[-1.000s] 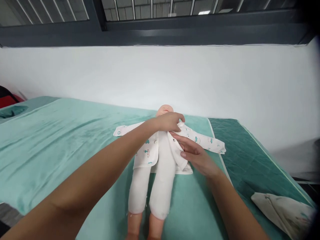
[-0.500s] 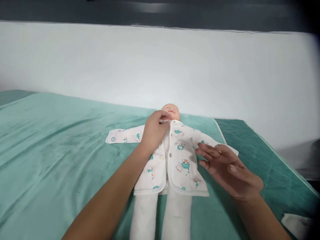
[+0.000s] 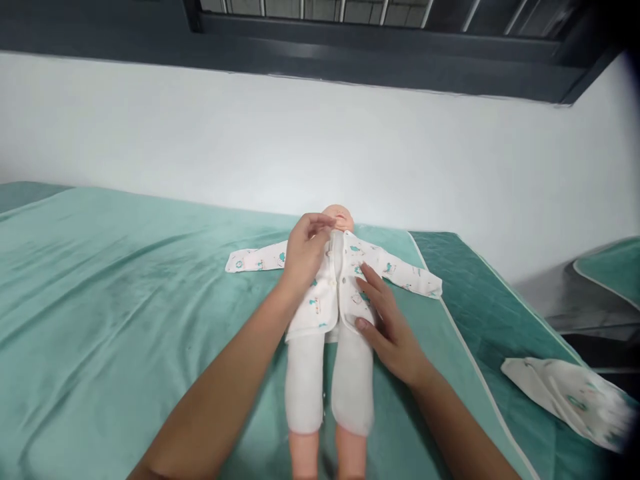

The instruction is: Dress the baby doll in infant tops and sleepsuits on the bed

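A baby doll (image 3: 345, 219) lies on its back, dressed in a white printed jacket (image 3: 320, 313) and white trousers (image 3: 305, 387). The jacket's front edges lie side by side with snaps showing, and its sleeves stretch out to both sides. My left hand (image 3: 306, 250) is at the collar below the doll's chin, fingers curved and thumb apart from them; its palm side is hidden. Fingers spread, my right hand (image 3: 393, 330) rests against the jacket's front panel on the right. The doll's bare lower legs (image 3: 351, 450) show below the trousers.
A light green sheet (image 3: 125, 320) covers the bed, with a darker quilted green cover (image 3: 450, 267) at the right. White printed cloth (image 3: 560, 393) lies there. Behind stands a white wall (image 3: 250, 140) beneath a dark barred window frame (image 3: 375, 43).
My right hand has moved left from beside the sleeve onto the jacket front. My left hand stays by the collar. The view has shifted, showing the doll's legs and more of the cloth at right.
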Action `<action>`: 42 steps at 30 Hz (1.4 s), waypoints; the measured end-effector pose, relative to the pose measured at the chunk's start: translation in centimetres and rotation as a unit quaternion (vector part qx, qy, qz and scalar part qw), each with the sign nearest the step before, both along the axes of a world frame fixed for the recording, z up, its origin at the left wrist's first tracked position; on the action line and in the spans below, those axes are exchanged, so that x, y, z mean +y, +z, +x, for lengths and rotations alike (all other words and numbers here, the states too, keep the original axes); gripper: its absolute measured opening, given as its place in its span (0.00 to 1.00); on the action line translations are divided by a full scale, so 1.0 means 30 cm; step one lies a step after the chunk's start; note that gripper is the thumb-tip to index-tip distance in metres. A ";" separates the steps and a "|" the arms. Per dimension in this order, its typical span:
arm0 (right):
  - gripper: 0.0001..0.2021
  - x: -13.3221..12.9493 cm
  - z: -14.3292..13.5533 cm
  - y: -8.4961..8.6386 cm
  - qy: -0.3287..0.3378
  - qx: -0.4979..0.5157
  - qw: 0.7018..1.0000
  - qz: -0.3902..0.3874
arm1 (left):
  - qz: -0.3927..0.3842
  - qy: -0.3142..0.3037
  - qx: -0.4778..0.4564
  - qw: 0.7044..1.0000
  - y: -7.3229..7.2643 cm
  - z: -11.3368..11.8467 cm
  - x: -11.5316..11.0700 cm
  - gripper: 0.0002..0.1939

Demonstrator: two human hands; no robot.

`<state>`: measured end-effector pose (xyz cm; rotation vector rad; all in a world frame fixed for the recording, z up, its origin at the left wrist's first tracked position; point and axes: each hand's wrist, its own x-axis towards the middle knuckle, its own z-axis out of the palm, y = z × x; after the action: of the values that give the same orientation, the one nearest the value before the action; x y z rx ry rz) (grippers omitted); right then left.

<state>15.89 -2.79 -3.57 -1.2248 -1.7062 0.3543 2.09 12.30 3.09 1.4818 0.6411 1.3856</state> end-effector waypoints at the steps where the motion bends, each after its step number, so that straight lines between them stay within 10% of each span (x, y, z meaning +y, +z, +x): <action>1: 0.27 -0.029 -0.006 -0.014 -0.015 0.016 1.000 -0.004 | 0.001 0.040 0.004 0.999 -0.029 -0.034 -0.014 0.08; 5: 0.23 -0.143 -0.010 -0.071 -0.131 0.121 0.983 -0.035 | -0.044 0.164 0.076 0.982 -0.187 -0.235 -0.114 0.06; 10: 0.16 -0.194 -0.002 -0.120 -0.250 0.166 0.953 -0.043 | -0.036 0.106 0.245 0.963 -0.301 -0.424 -0.332 0.10; 17: 0.22 -0.161 -0.003 -0.131 -0.267 -0.017 0.961 -0.073 | 0.118 0.127 0.429 0.886 -0.294 -0.424 -0.446 0.14; 25: 0.15 -0.176 -0.016 -0.087 -0.293 0.029 0.947 -0.132 | 0.075 0.203 0.538 0.815 -0.252 -0.308 -0.450 0.08; 34: 0.15 -0.193 -0.014 -0.092 -0.298 0.109 0.944 -0.093 | 0.054 0.263 0.337 0.903 -0.294 -0.333 -0.457 0.09; 42: 0.24 -0.184 0.004 -0.127 -0.245 0.043 0.968 -0.024 | 0.037 0.270 0.338 0.901 -0.307 -0.333 -0.452 0.13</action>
<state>16.01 -8.32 -7.40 -1.5905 -1.2708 0.1445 -7.90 -1.27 -6.13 1.9521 1.5469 1.2702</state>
